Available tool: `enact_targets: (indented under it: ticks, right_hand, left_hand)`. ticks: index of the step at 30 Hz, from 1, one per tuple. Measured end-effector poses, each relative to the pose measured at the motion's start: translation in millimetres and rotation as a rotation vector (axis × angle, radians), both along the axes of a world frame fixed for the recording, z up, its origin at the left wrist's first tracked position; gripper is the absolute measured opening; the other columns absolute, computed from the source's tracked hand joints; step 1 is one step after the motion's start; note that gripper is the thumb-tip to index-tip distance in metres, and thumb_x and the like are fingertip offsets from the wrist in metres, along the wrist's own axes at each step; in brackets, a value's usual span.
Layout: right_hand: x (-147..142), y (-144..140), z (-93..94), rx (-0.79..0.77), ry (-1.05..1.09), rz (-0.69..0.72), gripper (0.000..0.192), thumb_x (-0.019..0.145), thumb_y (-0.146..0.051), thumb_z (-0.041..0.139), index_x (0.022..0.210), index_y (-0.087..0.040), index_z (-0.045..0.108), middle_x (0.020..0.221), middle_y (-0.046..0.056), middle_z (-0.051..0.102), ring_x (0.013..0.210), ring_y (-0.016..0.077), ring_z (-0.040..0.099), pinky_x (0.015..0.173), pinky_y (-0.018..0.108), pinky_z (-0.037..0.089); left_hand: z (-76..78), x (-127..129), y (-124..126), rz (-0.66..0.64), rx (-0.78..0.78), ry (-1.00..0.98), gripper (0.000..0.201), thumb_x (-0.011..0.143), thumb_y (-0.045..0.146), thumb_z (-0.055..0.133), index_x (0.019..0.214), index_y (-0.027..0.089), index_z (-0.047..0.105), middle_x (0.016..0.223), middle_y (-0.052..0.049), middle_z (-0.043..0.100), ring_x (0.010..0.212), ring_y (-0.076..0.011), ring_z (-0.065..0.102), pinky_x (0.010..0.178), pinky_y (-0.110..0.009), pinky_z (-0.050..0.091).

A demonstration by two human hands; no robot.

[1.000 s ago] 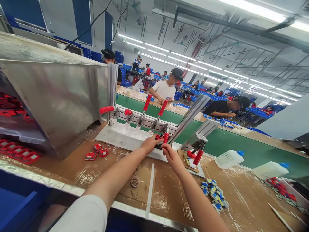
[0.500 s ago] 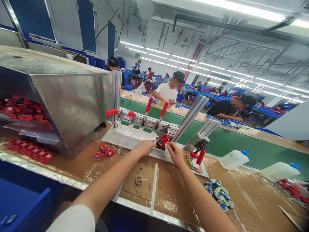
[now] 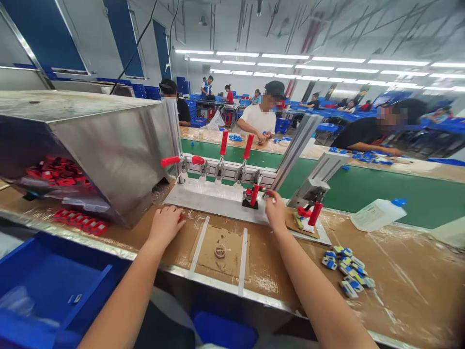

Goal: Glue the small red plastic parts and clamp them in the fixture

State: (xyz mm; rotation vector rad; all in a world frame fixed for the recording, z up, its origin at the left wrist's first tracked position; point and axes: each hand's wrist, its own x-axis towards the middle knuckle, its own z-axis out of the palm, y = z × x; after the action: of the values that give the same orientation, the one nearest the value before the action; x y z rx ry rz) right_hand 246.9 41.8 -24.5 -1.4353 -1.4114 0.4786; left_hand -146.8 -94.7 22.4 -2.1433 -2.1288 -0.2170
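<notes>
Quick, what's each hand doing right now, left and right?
Left hand: palm down, fingers loosely spread over small red plastic parts on the brown table; grip cannot be told.
Right hand: fingertips beside the red-handled toggle clamp; holding nothing visible.

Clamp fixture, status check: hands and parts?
Left hand flat over small red parts on the bench. Right hand beside lowered red clamp. Nothing between them.

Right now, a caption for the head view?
Left hand on small red parts on brown bench; right hand beside red-handled toggle clamp on metal jig plate.
</notes>
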Motion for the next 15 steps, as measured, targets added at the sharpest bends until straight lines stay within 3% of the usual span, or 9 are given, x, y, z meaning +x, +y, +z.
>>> enact_targets:
  ticks: [3, 5, 7, 9, 11, 13, 15]
  right_hand:
    - [-18, -41, -4.0, 0.122, 0.206, 0.087, 0.036, 0.098, -0.05, 0.048, 0.105, -0.021, 0.068, 0.086, 0.006, 0.068, 0.071, 0.021, 0.057, 0.069, 0.034, 0.044]
    - [-31, -68, -2.8, 0.106, 0.127, 0.355, 0.037, 0.097, -0.054, 0.055, 0.077, -0.024, 0.061, 0.067, 0.0, 0.056, 0.061, 0.0179, 0.046, 0.062, 0.032, 0.035]
    - [-43, -90, 2.0, 0.065, -0.103, 0.699, 0.046, 0.097, -0.055, 0.055, 0.063, -0.024, 0.05, 0.059, -0.001, 0.048, 0.059, 0.0166, 0.041, 0.062, 0.032, 0.029]
    - [-52, -104, 8.2, 0.054, -0.315, 0.964, 0.048, 0.098, -0.053, 0.055, 0.061, -0.023, 0.046, 0.058, -0.001, 0.046, 0.057, 0.0154, 0.037, 0.062, 0.032, 0.024]
    - [-59, -111, 12.9, 0.078, -0.45, 1.106, 0.045, 0.098, -0.049, 0.056, 0.062, -0.023, 0.046, 0.059, 0.0, 0.049, 0.057, 0.0146, 0.036, 0.063, 0.033, 0.022]
    - [-64, -113, 14.8, 0.113, -0.522, 1.146, 0.041, 0.1, -0.042, 0.054, 0.064, -0.023, 0.049, 0.061, 0.001, 0.053, 0.056, 0.0145, 0.035, 0.062, 0.033, 0.02]
    - [-67, -113, 14.5, 0.141, -0.575, 1.141, 0.038, 0.103, -0.037, 0.05, 0.067, -0.023, 0.052, 0.063, 0.002, 0.056, 0.057, 0.0148, 0.037, 0.063, 0.033, 0.019]
  left_hand:
    - [-7.2, -1, 2, 0.002, 0.019, -0.021, 0.024, 0.093, 0.029, 0.068, 0.117, 0.024, 0.07, 0.122, -0.013, 0.073, 0.124, -0.035, 0.06, 0.102, -0.047, 0.042]
    - [-7.6, -1, 1, -0.001, 0.021, -0.041, 0.024, 0.093, 0.025, 0.068, 0.117, 0.024, 0.07, 0.121, -0.012, 0.074, 0.125, -0.0343, 0.06, 0.105, -0.048, 0.042]
    - [-5.1, 4, 0, -0.007, 0.052, -0.108, 0.024, 0.094, 0.025, 0.068, 0.118, 0.023, 0.069, 0.122, -0.011, 0.075, 0.125, -0.0335, 0.061, 0.108, -0.049, 0.042]
    - [-1.8, 16, 3, -0.054, 0.092, -0.294, 0.032, 0.095, 0.028, 0.068, 0.127, 0.022, 0.066, 0.128, -0.011, 0.073, 0.126, -0.0305, 0.063, 0.109, -0.047, 0.044]
    - [-0.2, 37, 13, -0.141, 0.078, -0.581, 0.045, 0.096, 0.033, 0.067, 0.139, 0.024, 0.058, 0.132, -0.01, 0.071, 0.121, -0.0253, 0.066, 0.105, -0.041, 0.05]
    - [-1.9, 64, 29, -0.246, 0.013, -0.843, 0.053, 0.094, 0.034, 0.07, 0.144, 0.024, 0.054, 0.131, -0.008, 0.07, 0.11, -0.0201, 0.07, 0.094, -0.033, 0.055]
    - [-7.0, 92, 48, -0.341, -0.039, -0.974, 0.056, 0.087, 0.033, 0.076, 0.139, 0.021, 0.057, 0.124, -0.008, 0.07, 0.099, -0.0168, 0.07, 0.083, -0.027, 0.055]
